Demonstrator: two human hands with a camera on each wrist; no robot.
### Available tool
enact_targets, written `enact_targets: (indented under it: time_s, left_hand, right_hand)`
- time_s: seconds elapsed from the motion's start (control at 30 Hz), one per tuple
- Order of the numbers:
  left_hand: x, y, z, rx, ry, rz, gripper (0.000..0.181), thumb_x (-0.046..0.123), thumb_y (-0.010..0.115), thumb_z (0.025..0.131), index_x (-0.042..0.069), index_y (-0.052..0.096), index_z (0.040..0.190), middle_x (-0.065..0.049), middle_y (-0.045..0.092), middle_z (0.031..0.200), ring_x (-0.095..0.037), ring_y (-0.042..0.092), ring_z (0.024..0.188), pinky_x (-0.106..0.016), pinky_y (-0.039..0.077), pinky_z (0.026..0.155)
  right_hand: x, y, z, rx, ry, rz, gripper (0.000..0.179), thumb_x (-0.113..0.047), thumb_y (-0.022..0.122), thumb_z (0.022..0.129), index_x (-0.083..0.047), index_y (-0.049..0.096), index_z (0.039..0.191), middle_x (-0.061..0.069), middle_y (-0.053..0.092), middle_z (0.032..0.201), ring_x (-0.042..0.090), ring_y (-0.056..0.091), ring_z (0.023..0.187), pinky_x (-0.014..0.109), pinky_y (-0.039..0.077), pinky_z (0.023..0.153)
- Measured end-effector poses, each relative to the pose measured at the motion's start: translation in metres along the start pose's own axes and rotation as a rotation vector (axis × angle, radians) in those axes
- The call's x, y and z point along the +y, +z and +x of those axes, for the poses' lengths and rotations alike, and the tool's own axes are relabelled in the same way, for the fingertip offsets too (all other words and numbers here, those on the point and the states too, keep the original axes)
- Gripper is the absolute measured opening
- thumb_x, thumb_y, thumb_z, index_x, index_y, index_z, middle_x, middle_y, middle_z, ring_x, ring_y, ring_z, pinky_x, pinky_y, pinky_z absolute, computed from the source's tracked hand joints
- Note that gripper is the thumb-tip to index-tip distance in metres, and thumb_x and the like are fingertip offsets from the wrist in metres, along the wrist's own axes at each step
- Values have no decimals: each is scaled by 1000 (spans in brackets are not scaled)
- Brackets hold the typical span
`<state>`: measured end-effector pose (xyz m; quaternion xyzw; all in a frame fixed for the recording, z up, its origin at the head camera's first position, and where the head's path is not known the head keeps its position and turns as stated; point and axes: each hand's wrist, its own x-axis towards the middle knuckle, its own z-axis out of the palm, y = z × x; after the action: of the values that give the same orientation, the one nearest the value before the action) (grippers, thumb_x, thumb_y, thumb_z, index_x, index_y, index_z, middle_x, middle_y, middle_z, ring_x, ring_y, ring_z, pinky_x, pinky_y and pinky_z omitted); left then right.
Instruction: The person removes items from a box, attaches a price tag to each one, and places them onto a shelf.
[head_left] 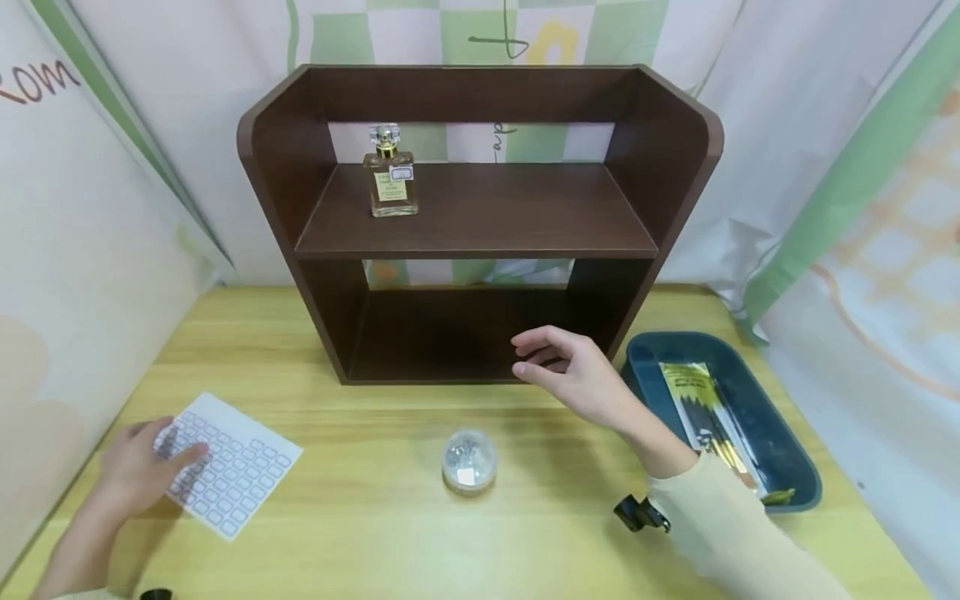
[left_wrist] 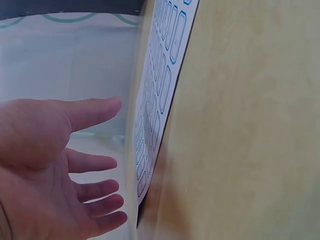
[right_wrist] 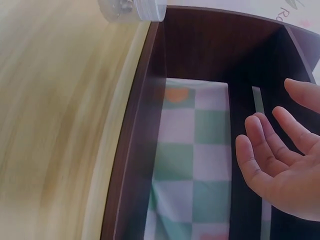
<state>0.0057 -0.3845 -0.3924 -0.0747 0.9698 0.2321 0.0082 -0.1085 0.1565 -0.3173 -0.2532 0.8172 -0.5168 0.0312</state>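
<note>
My left hand [head_left: 138,467] hovers over a white sheet of blank labels [head_left: 240,467], its fingers spread. The left wrist view shows the thumb and fingers extended, with the label sheet [left_wrist: 159,90] beside their tips and nothing in the palm. In front of the dark brown shelf [head_left: 480,254] is my right hand [head_left: 573,375], empty, its fingers loosely bent. On the upper shelf stands a perfume bottle [head_left: 392,187] with a clear cap and a small blue-edged label on its front. A round clear container [head_left: 468,462] with small silvery contents sits on the table between my hands.
A dark blue tray [head_left: 798,467] at the right holds a packet of paintbrushes [head_left: 708,417]; my right forearm overlaps its near side. The shelf stands at the table's back. Printed curtains [head_left: 832,208] and a white panel [head_left: 90,250] flank the wooden table [head_left: 360,533].
</note>
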Motion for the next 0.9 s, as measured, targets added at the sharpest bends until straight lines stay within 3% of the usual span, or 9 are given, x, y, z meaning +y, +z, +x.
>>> enact_targets:
  time_s: [0.17, 0.4, 0.53, 0.7, 0.9]
  left_hand:
    - [-5, 0, 7, 3, 30, 45, 73, 28, 65, 98, -29, 34, 132, -56, 32, 127, -71, 32, 114, -78, 26, 96]
    - [-12, 1, 3, -64, -45, 69, 75, 33, 61, 100, -27, 31, 135, -57, 27, 127, -72, 27, 114, -80, 24, 96]
    - [-9, 3, 5, -63, -51, 61, 73, 32, 64, 98, -23, 35, 136, -56, 28, 127, -72, 27, 115, -80, 24, 95]
    - [-1, 5, 8, -3, 2, 44, 60, 19, 69, 94, -21, 45, 131, -52, 41, 124, -68, 40, 110, -77, 33, 92]
    - [20, 11, 10, 53, 96, -29, 47, 12, 70, 93, -17, 54, 127, -42, 57, 118, -59, 53, 104, -71, 41, 87]
  right_hand:
    - [0, 17, 9, -36, -6, 46, 28, -9, 78, 89, -7, 69, 116, 7, 68, 109, 21, 67, 92, 36, 58, 80]
    - [-3, 38, 20, -95, -21, 56, 28, -8, 79, 88, -9, 70, 115, 5, 68, 107, 20, 67, 91, 40, 58, 82]
    - [-4, 45, 24, -117, -38, 53, 29, -7, 79, 87, -9, 70, 114, 5, 68, 107, 19, 66, 90, 42, 58, 82]
    - [-6, 53, 29, -138, -66, 50, 28, -8, 79, 87, -9, 70, 114, 4, 68, 108, 19, 66, 90, 43, 57, 83]
    - [-8, 58, 34, -154, -74, 36, 27, -8, 79, 87, -10, 70, 113, 3, 68, 107, 18, 66, 90, 44, 57, 84]
